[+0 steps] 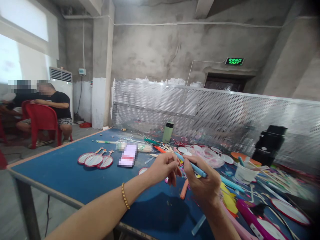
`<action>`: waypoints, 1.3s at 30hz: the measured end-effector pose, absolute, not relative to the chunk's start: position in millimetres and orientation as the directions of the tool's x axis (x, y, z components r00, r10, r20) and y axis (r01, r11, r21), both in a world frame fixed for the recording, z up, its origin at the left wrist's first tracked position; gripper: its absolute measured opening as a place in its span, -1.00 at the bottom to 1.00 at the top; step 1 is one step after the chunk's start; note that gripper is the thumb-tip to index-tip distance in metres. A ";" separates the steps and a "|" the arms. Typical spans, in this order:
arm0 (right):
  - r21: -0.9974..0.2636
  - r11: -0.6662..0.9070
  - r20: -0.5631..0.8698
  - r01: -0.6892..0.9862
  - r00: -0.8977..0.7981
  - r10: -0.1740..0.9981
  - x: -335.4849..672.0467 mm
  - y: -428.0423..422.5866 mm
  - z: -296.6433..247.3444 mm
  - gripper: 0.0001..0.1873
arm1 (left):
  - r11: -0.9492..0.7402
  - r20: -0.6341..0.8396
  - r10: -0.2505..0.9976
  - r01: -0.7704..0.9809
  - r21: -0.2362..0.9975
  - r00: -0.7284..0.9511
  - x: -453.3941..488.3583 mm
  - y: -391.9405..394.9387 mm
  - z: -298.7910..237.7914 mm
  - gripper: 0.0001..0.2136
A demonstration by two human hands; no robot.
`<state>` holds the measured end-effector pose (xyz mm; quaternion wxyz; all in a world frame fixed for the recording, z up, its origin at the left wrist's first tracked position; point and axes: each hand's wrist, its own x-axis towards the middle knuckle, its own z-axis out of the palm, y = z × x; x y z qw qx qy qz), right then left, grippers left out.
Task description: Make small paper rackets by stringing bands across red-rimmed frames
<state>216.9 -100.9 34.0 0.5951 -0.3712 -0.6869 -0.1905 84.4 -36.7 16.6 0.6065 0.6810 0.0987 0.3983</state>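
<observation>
My right hand (206, 181) is closed around a light-blue pen-like tool (199, 169), its tip pointing left towards my other hand. My left hand (166, 166) is pinched, thumb against fingers, just left of the tool's tip. Whatever it holds is too small or hidden to make out. Below the hands an orange stick-shaped piece (184, 189) lies on the blue table (62, 181). A clear bluish strip (198, 225) lies closer to the front edge.
Several small round white fans with red rims (93, 160) lie left of a phone (128, 156). A green bottle (168, 132) stands at the back. Right are a white cup (245, 173), a magenta device (260, 220) and clutter. Behind rises a perforated metal screen (200, 110); people sit far left.
</observation>
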 end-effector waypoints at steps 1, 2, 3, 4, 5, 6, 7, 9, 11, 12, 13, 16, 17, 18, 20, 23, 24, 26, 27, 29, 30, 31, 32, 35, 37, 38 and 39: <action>-0.179 0.652 0.959 0.736 -0.017 0.282 217.0 -100.4 34.1 -0.90 | -0.246 0.425 0.614 -0.350 0.904 0.665 84.5 -36.5 16.3 -0.88; -0.180 0.652 0.959 0.737 -0.017 0.283 217.0 -100.0 34.2 -0.90 | -0.248 0.427 0.612 -0.352 0.903 0.665 84.6 -36.4 16.1 -0.89; -0.182 0.650 0.958 0.738 -0.016 0.286 217.2 -99.8 34.2 -0.90 | -0.248 0.429 0.612 -0.353 0.902 0.665 84.7 -36.2 16.0 -0.89; -0.184 0.649 0.957 0.738 -0.016 0.290 217.3 -99.7 34.1 -0.90 | -0.248 0.429 0.613 -0.354 0.902 0.663 84.7 -36.2 16.0 -0.90; -0.185 0.649 0.956 0.738 -0.019 0.294 217.5 -99.7 34.0 -0.90 | -0.246 0.428 0.615 -0.354 0.902 0.662 84.8 -36.2 16.1 -0.90; -0.185 0.650 0.955 0.737 -0.020 0.295 217.7 -99.9 33.8 -0.90 | -0.244 0.427 0.617 -0.355 0.903 0.661 84.8 -36.2 16.2 -0.91; -0.184 0.651 0.956 0.736 -0.021 0.294 217.9 -100.1 33.5 -0.90 | -0.243 0.426 0.618 -0.355 0.903 0.661 84.8 -36.2 16.4 -0.91; -0.184 0.654 0.957 0.733 -0.019 0.290 217.9 -100.6 33.2 -0.90 | -0.243 0.427 0.618 -0.356 0.902 0.661 84.8 -36.3 16.8 -0.91; -0.187 0.657 0.957 0.730 -0.016 0.291 217.7 -100.8 33.1 -0.90 | -0.243 0.427 0.615 -0.355 0.903 0.663 84.9 -36.4 17.1 -0.91; -0.188 0.657 0.956 0.730 -0.017 0.293 217.4 -100.8 33.2 -0.90 | -0.243 0.425 0.612 -0.353 0.904 0.667 84.9 -36.5 17.2 -0.91; -0.188 0.655 0.955 0.732 -0.019 0.294 217.2 -100.7 33.4 -0.90 | -0.241 0.421 0.610 -0.349 0.906 0.671 84.9 -36.7 17.3 -0.91; -0.186 0.643 0.954 0.743 -0.019 0.299 217.1 -100.5 33.9 -0.89 | -0.245 0.411 0.620 -0.332 0.911 0.669 84.6 -37.5 17.9 -0.91; -0.186 0.639 0.953 0.746 -0.022 0.303 217.3 -100.4 34.0 -0.89 | -0.249 0.409 0.624 -0.327 0.912 0.666 84.5 -37.7 18.1 -0.91; -0.186 0.638 0.952 0.747 -0.024 0.305 217.5 -100.3 34.0 -0.90 | -0.251 0.409 0.627 -0.324 0.912 0.663 84.3 -37.8 18.3 -0.91; -0.183 0.642 0.953 0.745 -0.026 0.302 218.2 -100.5 33.7 -0.90 | -0.252 0.410 0.626 -0.326 0.911 0.664 84.2 -38.0 18.4 -0.90; -0.185 0.645 0.955 0.741 -0.020 0.296 218.6 -101.4 32.8 -0.90 | -0.245 0.411 0.621 -0.332 0.911 0.668 84.4 -37.7 18.2 -0.90; -0.188 0.643 0.955 0.742 -0.015 0.297 218.5 -101.8 32.6 -0.90 | -0.245 0.411 0.621 -0.333 0.911 0.668 84.5 -37.6 18.1 -0.90; -0.192 0.645 0.954 0.740 -0.013 0.299 217.9 -102.2 32.6 -0.90 | -0.247 0.412 0.621 -0.332 0.910 0.667 84.5 -37.4 17.9 -0.90; -0.193 0.646 0.954 0.738 -0.013 0.299 217.5 -102.2 32.8 -0.90 | -0.248 0.412 0.620 -0.332 0.910 0.667 84.5 -37.3 17.9 -0.89; -0.188 0.648 0.955 0.738 -0.016 0.296 216.8 -101.8 33.4 -0.90 | -0.250 0.415 0.620 -0.335 0.909 0.665 84.3 -37.3 18.0 -0.88; -0.185 0.648 0.955 0.739 -0.020 0.296 216.6 -101.5 33.8 -0.90 | -0.249 0.415 0.621 -0.335 0.909 0.664 84.3 -37.3 18.2 -0.88; -0.183 0.648 0.955 0.739 -0.022 0.295 216.4 -101.2 34.1 -0.91 | -0.249 0.415 0.623 -0.335 0.909 0.663 84.2 -37.4 18.4 -0.88; -0.182 0.649 0.955 0.739 -0.025 0.296 216.4 -100.9 34.2 -0.91 | -0.249 0.413 0.626 -0.333 0.910 0.661 84.2 -37.5 18.7 -0.88; -0.182 0.653 0.955 0.735 -0.025 0.295 216.9 -100.7 34.4 -0.91 | -0.254 0.412 0.630 -0.327 0.910 0.658 84.3 -37.9 19.0 -0.89; -0.179 0.654 0.957 0.735 -0.024 0.289 217.1 -100.8 34.5 -0.90 | -0.253 0.412 0.628 -0.328 0.910 0.660 84.5 -38.0 18.7 -0.89; -0.177 0.652 0.958 0.737 -0.023 0.286 217.1 -100.9 34.6 -0.90 | -0.251 0.412 0.625 -0.329 0.910 0.663 84.6 -37.9 18.4 -0.88; -0.176 0.650 0.959 0.739 -0.021 0.284 217.0 -101.0 34.7 -0.90 | -0.248 0.410 0.623 -0.329 0.911 0.666 84.6 -37.8 18.1 -0.88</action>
